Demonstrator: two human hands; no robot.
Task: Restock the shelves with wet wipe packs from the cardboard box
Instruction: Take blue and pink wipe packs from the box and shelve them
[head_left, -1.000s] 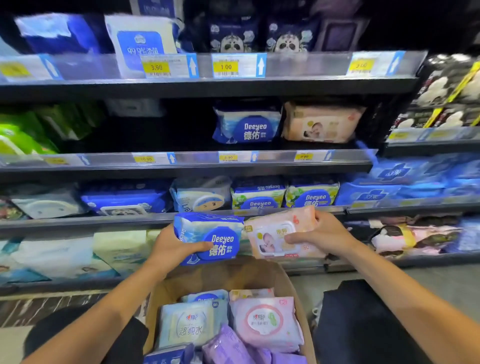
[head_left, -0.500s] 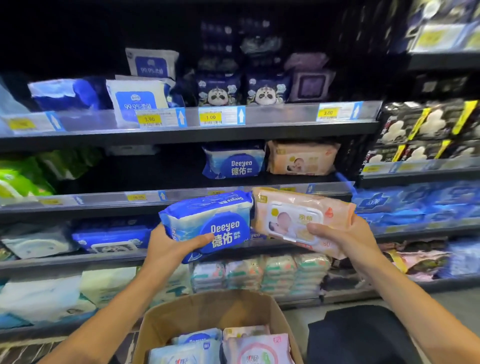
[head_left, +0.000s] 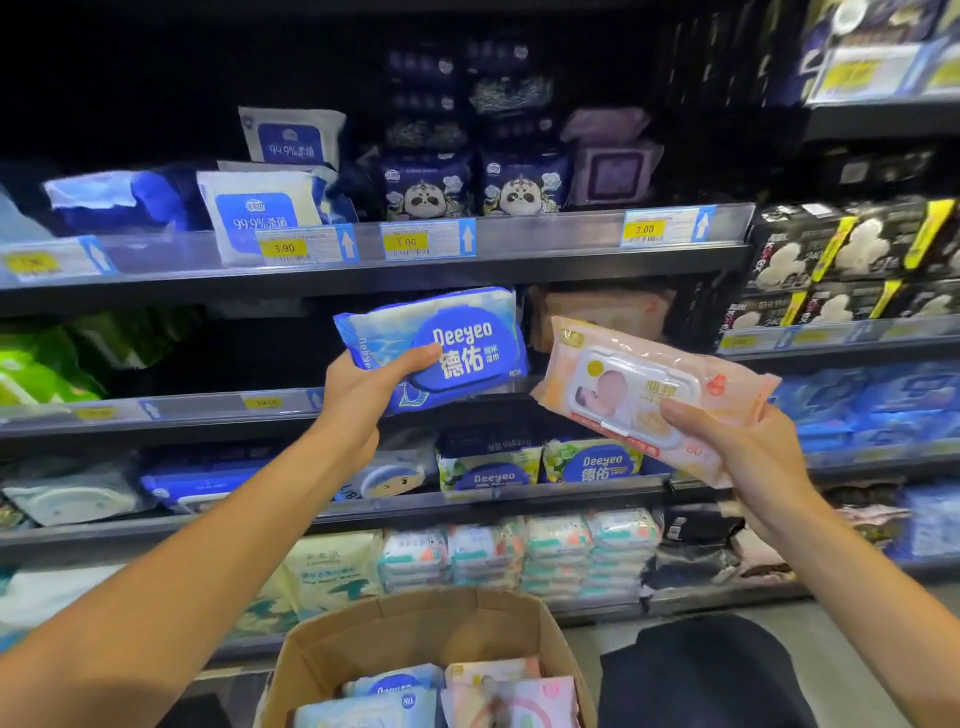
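My left hand (head_left: 363, 387) grips a blue Deeyeo wet wipe pack (head_left: 457, 345) by its lower left corner, raised in front of the second shelf (head_left: 208, 410). My right hand (head_left: 748, 457) holds a pink baby wipe pack (head_left: 644, 389) from below, thumb on its lid, tilted, just right of the blue one. Behind the pink pack a matching pink pack (head_left: 602, 312) lies on that shelf. The open cardboard box (head_left: 415, 629) stands below at the bottom centre, with several wipe packs (head_left: 441, 696) inside.
Dark shelves run across the whole view, stocked with wipe packs and fronted by price tags (head_left: 405, 241). Panda packs (head_left: 426, 184) sit on the upper shelf. Green packs (head_left: 36, 369) lie at the left. A second shelf unit (head_left: 857, 260) adjoins on the right. My dark trouser leg (head_left: 701, 675) is beside the box.
Both hands have risen from just above the box to the second shelf's height, carrying the blue and pink packs. The view has tilted upward.
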